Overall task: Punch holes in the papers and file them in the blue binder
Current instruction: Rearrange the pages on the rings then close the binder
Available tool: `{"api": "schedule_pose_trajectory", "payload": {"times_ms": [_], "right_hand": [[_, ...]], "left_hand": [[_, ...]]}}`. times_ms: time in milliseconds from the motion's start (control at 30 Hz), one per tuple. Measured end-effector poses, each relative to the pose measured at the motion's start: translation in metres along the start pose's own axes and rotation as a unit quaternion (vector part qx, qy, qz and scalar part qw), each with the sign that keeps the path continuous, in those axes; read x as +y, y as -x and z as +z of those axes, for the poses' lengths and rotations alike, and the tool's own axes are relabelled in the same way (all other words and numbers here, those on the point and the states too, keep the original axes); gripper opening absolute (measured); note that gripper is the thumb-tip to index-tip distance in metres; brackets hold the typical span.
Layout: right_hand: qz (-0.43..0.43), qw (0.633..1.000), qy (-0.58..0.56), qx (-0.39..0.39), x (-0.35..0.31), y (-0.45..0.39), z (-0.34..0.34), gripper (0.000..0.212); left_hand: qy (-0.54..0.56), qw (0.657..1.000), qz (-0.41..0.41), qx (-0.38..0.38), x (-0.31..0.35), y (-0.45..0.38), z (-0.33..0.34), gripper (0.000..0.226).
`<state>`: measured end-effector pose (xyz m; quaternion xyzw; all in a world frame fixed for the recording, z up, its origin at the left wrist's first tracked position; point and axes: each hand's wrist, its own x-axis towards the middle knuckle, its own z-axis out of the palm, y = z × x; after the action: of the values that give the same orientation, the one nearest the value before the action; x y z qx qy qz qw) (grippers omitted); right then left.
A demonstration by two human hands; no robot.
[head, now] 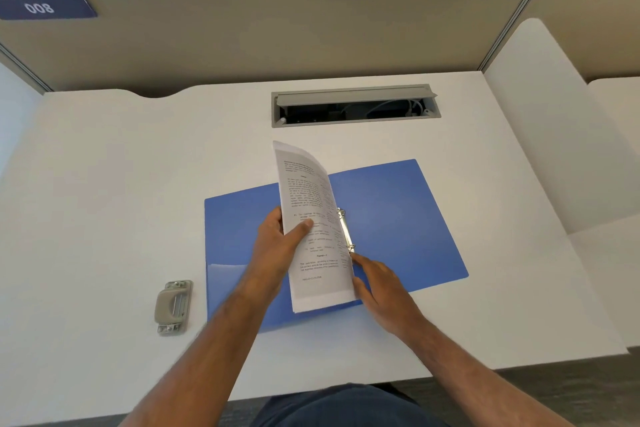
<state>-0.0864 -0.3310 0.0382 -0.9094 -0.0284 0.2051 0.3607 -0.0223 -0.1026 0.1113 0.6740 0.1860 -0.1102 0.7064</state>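
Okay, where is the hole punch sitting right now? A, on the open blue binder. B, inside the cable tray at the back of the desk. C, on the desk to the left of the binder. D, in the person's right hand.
C: the hole punch lies untouched on the white desk, just left of the open blue binder, while the left hand holds the papers and the right hand steadies them.

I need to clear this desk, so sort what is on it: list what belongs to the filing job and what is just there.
Belongs to the job:
- papers, held by the left hand
- blue binder, open, right hand at its rings
- hole punch

Just there:
- cable tray in the desk
- number plate on the partition
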Motion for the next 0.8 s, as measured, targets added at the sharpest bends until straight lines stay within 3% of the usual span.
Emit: {"api": "schedule_pose_trajectory", "payload": {"times_ms": [100,200,433,600,800], "right_hand": [[-0.009,1.000,-0.005,-0.018,0.000,0.000,0.004,0.061],[-0.009,0.999,-0.020,-0.028,0.001,0.000,0.005,0.046],[0.034,0.993,-0.098,-0.061,-0.013,0.006,-0.010,0.038],[0.096,0.952,-0.289,-0.012,-0.008,-0.004,-0.026,0.018],[0.180,0.898,-0.400,0.042,0.022,-0.016,-0.052,0.028]], "left_hand": [[0.022,1.000,0.001,-0.011,0.004,-0.001,0.008,0.034],[0.031,0.999,0.004,-0.018,0.010,-0.003,0.020,0.032],[-0.014,0.998,0.045,-0.035,0.022,-0.012,0.058,0.023],[-0.027,0.997,0.043,-0.061,0.014,-0.013,0.080,0.026],[-0.063,0.992,0.044,-0.104,0.000,-0.015,0.110,0.028]]}}
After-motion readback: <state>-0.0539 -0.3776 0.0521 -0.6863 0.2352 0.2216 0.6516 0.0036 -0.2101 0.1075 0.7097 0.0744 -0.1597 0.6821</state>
